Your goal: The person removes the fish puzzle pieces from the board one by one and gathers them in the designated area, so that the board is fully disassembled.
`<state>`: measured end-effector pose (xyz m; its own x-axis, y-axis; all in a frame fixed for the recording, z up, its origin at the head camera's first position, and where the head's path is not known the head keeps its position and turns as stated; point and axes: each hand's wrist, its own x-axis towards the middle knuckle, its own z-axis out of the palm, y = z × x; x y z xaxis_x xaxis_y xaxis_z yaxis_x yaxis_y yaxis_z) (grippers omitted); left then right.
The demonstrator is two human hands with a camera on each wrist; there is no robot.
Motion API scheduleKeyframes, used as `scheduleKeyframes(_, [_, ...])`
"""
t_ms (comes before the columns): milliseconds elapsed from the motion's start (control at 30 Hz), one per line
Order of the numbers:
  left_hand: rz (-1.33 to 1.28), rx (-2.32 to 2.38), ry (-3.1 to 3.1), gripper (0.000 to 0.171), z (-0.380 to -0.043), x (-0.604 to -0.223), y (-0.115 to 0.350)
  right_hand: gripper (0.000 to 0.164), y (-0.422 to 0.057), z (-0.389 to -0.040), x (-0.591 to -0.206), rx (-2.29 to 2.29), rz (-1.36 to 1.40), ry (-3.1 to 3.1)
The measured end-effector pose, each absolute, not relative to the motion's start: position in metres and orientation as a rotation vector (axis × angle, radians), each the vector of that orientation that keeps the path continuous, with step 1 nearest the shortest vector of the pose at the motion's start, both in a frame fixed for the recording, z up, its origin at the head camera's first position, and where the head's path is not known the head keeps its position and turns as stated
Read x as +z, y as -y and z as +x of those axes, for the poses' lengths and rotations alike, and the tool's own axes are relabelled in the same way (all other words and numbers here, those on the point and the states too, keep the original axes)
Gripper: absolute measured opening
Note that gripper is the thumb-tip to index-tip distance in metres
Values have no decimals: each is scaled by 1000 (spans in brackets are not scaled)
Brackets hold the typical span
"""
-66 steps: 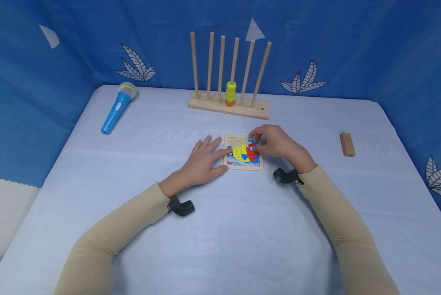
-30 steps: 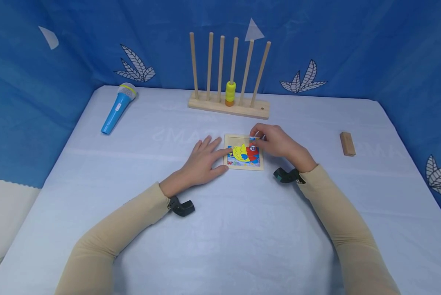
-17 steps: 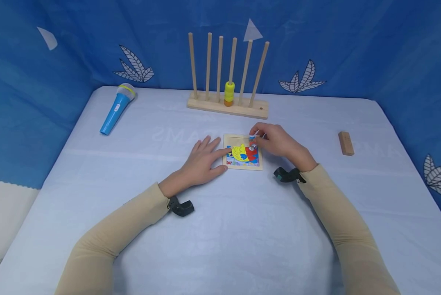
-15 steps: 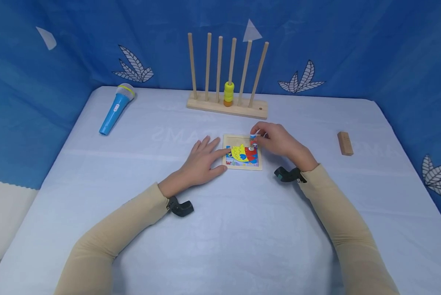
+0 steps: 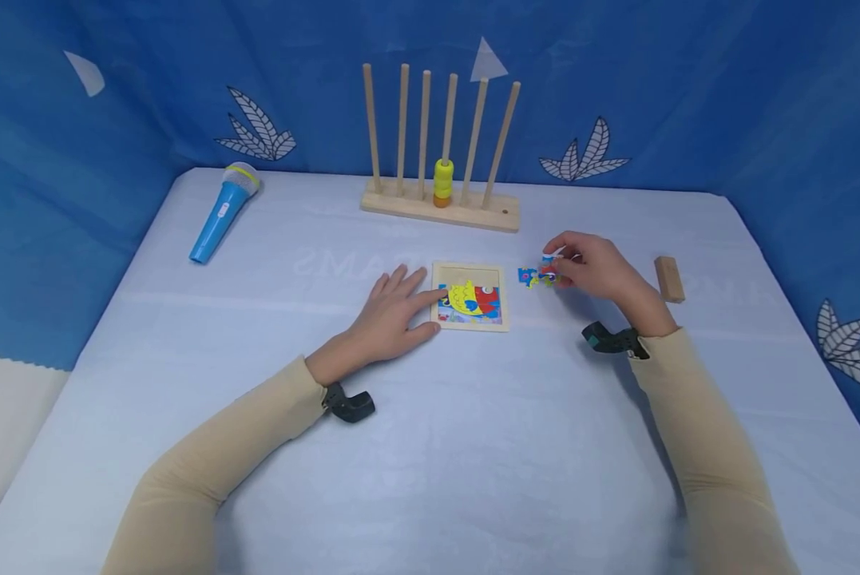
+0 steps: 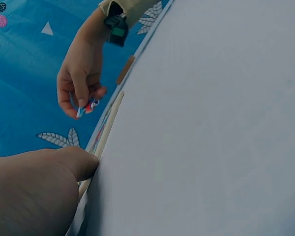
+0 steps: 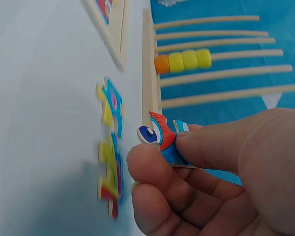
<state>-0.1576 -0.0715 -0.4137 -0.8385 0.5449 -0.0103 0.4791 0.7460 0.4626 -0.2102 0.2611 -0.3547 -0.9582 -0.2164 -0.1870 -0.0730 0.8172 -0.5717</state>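
My right hand (image 5: pixel 593 265) pinches a red and blue puzzle piece (image 7: pixel 161 133) with a printed eye between thumb and fingers, raised above the table right of the puzzle tray. Under it lie two loose puzzle pieces, a blue one (image 7: pixel 115 105) and a greenish one (image 7: pixel 109 164). The square wooden puzzle tray (image 5: pixel 505 313) holds a yellow and red fish picture (image 5: pixel 465 299); bare wood shows along its upper part. My left hand (image 5: pixel 389 319) lies spread, fingers straight, with index finger and thumb on the tray's left side.
Behind the tray stands a wooden peg rack (image 5: pixel 408 204) with tall rods and yellow and orange beads (image 5: pixel 442 180) on one. A blue toy microphone (image 5: pixel 219 220) lies far left. A wooden block (image 5: pixel 669 279) lies right of my right hand. Blue cloth rises behind the table.
My right hand has lifted the eye piece out of the tray's upper right corner and carried it right, over the loose pieces. My left hand stays in place.
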Motion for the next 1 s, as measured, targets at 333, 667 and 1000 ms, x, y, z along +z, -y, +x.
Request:
scheduleKeyframes(333, [832,696,-2798,57,-155,-416,71,27,-306,-202,-359,-834,-149,-2801])
scheduleKeyframes(667, [839,688,-2797,57,-156,-415,72,30,-313,-206,-368,-784,-47,-2766])
scheduleKeyframes(1000, [831,692,-2792,57,-156,-413,72,30,-313,-209,-371,-691,-52,-2774])
